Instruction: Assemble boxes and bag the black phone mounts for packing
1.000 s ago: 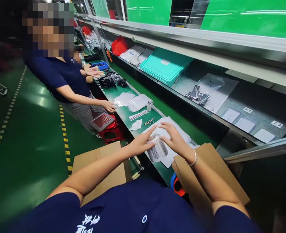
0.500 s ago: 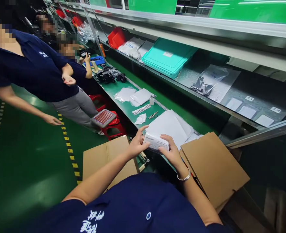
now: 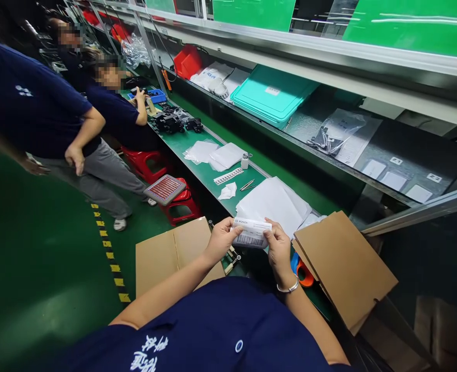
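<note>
Both my hands hold a small white box (image 3: pixel 250 233) with a barcode label and printed lettering, lifted just above the near end of the green belt (image 3: pixel 197 170). My left hand (image 3: pixel 221 238) grips its left end with fingers curled. My right hand (image 3: pixel 278 246), a bangle on the wrist, pinches its right end. Just behind the box lies a stack of white sheets (image 3: pixel 275 202).
Brown cardboard flaps (image 3: pixel 343 266) sit to my right, an open carton (image 3: pixel 170 253) to my left. Tweezers (image 3: pixel 247 184), a label strip (image 3: pixel 228 176) and plastic bags (image 3: pixel 216 154) lie further along the belt. Red stools (image 3: pixel 174 199) and co-workers (image 3: pixel 58 119) are at left.
I have lifted the white box off the sheets and drawn it toward me, turning its barcode face up. The standing co-worker has stepped away from the belt to the left.
</note>
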A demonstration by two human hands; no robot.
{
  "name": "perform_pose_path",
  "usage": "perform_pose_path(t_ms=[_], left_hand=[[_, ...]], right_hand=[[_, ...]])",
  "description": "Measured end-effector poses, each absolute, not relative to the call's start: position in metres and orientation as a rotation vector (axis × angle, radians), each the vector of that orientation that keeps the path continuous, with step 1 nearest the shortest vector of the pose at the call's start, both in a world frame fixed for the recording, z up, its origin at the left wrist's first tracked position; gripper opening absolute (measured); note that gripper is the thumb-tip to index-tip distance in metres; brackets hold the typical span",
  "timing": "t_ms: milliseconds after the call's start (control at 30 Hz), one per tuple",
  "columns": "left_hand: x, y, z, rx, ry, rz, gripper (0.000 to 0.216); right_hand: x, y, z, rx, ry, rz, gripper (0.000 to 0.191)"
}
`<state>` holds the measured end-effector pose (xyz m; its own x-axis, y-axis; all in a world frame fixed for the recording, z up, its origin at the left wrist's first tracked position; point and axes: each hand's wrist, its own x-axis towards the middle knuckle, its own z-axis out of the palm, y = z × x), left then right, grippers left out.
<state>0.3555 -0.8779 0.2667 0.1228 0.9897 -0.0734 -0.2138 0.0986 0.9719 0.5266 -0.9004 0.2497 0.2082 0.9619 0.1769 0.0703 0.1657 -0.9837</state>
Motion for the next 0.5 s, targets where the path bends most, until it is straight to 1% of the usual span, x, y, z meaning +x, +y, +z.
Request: perform_pose_path(t_ms=[67,233,333,433,500], left_hand=[[0.353,-0.875,0.266,1.029,0.999,1.162,0.044],[0.349,-0.865,0.265,1.046,0.998,1.169,0.046],[0.349,-0.86,0.262,0.972,0.971,1.166,0.052],[0.35,-0.852,0.257,0.859,0.938,1.127,0.062],[0.35,-0.845,0.252,0.761,0.952,1.095,0.065]], right_hand=[[0.53,-0.896,0.255,-1.24,-1.235,0.873,0.041],[0.543,-0.882,0.276,-1.277,-1.474,0.839,0.029],[0.547,-0.882,0.282,-1.308,-1.642,0.56,0.019],[0.55,-0.89,0.273,-1.285,-1.813,0.223,0.007],[0.552,-0.897,0.261,-1.251,-1.93,0.167,0.009]])
